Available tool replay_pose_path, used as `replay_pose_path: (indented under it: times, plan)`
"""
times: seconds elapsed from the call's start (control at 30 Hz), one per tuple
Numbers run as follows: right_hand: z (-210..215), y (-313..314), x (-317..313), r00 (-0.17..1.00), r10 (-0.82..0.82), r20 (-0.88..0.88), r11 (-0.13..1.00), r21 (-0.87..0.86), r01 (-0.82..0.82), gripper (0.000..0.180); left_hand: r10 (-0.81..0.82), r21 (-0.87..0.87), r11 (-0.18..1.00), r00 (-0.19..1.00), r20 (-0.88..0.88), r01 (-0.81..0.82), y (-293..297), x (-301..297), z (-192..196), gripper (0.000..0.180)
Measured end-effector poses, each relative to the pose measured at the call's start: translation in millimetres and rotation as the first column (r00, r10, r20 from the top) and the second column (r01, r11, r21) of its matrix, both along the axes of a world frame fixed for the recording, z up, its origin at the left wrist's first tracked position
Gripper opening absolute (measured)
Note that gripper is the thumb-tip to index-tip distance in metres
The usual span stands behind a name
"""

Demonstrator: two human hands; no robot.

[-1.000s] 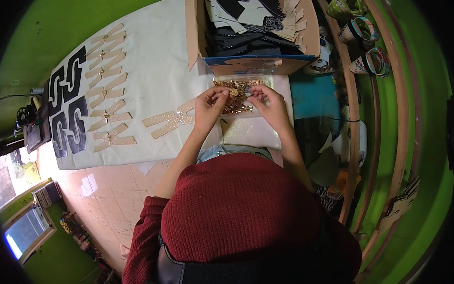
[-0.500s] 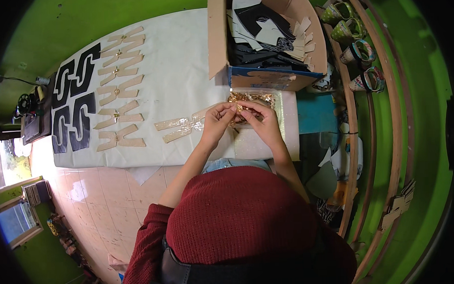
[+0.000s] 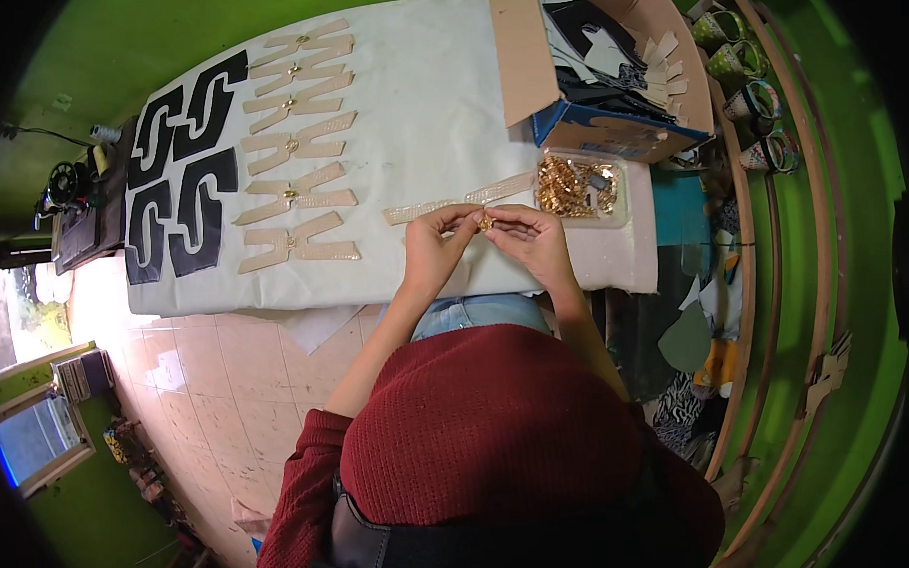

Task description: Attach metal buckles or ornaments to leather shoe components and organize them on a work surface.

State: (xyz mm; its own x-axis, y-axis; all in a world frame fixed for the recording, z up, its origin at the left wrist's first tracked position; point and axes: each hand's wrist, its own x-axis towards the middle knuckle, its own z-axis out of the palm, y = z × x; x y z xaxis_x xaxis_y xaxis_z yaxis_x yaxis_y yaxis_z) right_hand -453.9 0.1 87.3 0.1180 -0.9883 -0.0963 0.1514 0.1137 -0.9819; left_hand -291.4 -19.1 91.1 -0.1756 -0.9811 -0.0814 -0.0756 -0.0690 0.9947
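Note:
My left hand (image 3: 438, 246) and my right hand (image 3: 529, 238) meet over the white work surface (image 3: 418, 105), pinching a small gold metal ornament (image 3: 485, 222) between their fingertips. Just beyond them lies a beige X-shaped strap piece (image 3: 459, 199), flat on the cloth. A clear tray of gold ornaments (image 3: 577, 186) sits right of it, close to my right hand. Several finished beige strap pieces (image 3: 295, 139) with gold centres lie in a column further left.
Black S-shaped cut pieces (image 3: 186, 178) lie at the table's left end. An open cardboard box (image 3: 527, 71) of dark and beige cut parts stands at the back right. A sewing machine (image 3: 71, 187) is far left; tape rolls (image 3: 754, 103) sit on curved wooden rails to the right.
My hands have drawn back from the tray of gold ornaments toward me, now holding one ornament between them. The view has shifted, so the table appears further left.

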Motion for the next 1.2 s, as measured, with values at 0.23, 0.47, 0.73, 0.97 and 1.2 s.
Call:
replay_pose_path:
  times: [0.23, 0.47, 0.73, 0.97, 1.2]
  plan:
    - [-3, 7, 52, 0.974, -0.216, -0.071, 0.970, -0.133, 0.205, 0.028, -0.068, 0.100, 0.990, 0.955, -0.288, 0.100, -6, 35, -4, 0.025]
    - [23, 1, 56, 0.814, -0.344, -0.467, 0.864, -0.497, 0.080, 0.035, -0.044, 0.275, 0.946, 0.906, -0.422, 0.174, -17, 49, 9, 0.038]
    - [52, -16, 41, 0.743, -0.182, -0.645, 0.889, -0.430, -0.156, 0.036, -0.247, 0.034, 0.968, 0.969, -0.007, 0.247, -38, 54, 30, 0.072]
    - [65, -29, 34, 0.762, -0.129, -0.634, 0.895, -0.406, -0.186, 0.033, -0.294, 0.020, 0.954, 0.948, -0.121, 0.299, -51, 52, 33, 0.063]
    - [68, -41, 36, 0.712, -0.180, -0.678, 0.879, -0.436, -0.193, 0.033, -0.266, -0.024, 0.964, 0.956, -0.122, 0.265, -58, 52, 33, 0.057]
